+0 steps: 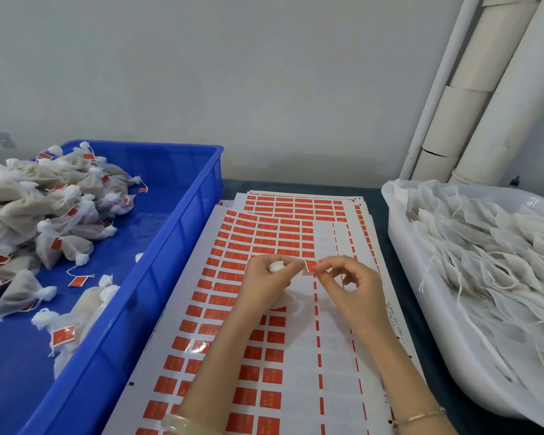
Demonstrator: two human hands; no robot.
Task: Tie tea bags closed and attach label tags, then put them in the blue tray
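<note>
My left hand (266, 282) grips a white tea bag (277, 267) by its gathered top, over the label sheets. My right hand (347, 282) pinches a small red label tag (310, 266) between thumb and forefinger; the tag's left edge also meets my left fingertips. Most of the bag is hidden under my left palm. The sheet of red labels (252, 246) lies flat beneath both hands, its right columns peeled bare. The blue tray (182, 215) stands to the left and holds a heap of tied, tagged tea bags (54, 211).
A white tub (421, 293) on the right is full of untied tea bags (490, 255) with loose strings. More label sheets (296, 204) lie stacked behind the top one. Pale pipes (484, 98) lean against the wall at the back right.
</note>
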